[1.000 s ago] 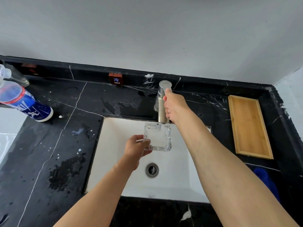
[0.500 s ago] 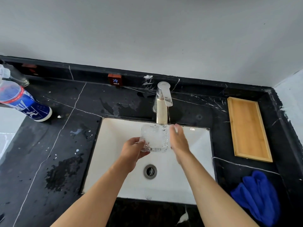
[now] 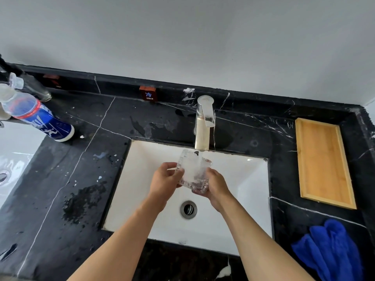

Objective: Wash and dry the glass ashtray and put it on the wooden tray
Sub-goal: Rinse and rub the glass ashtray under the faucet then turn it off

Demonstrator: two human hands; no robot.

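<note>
Glass ashtray [image 3: 193,172] under tap [image 3: 204,122], clasped between left grip [image 3: 164,180] and right grip [image 3: 216,186]

**Black marble counter and what sits on it**

The black, white-veined counter [image 3: 85,179] surrounds a white sink basin [image 3: 243,199], with a steel tap [image 3: 204,126] behind the basin. A wooden tray [image 3: 322,161] lies at the right, a crumpled blue cloth [image 3: 332,250] nearer the front edge. A blue-labelled bottle [image 3: 40,118] stands far left. Wet patches mark the stone.
</note>
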